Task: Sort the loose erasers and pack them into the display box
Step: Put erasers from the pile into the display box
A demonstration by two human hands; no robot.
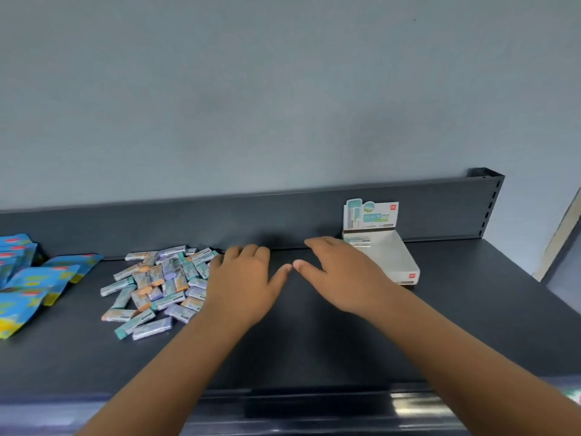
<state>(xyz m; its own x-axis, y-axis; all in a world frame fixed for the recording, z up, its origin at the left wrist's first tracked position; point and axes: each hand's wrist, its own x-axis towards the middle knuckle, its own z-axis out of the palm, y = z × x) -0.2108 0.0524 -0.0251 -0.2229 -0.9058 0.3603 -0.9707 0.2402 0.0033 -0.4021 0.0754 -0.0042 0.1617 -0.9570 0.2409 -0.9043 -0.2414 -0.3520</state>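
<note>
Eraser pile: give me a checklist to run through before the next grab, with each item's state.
1. Display box stands open-topped against the back panel: ok.
2. Room in the box: ok; only a few packed erasers lie at its back end.
3. Eraser pile within reach: ok; the left hand is at its right edge.
4. Left hand free of erasers: cannot tell; its fingertips are hidden.
5. Right hand free: ok; it is open and holds nothing, beside the box.
6. Pile sorted by colour: not ok; teal, purple and orange are mixed.

erasers (157, 284) heaped, display box (399, 262) (nearly empty)
</note>
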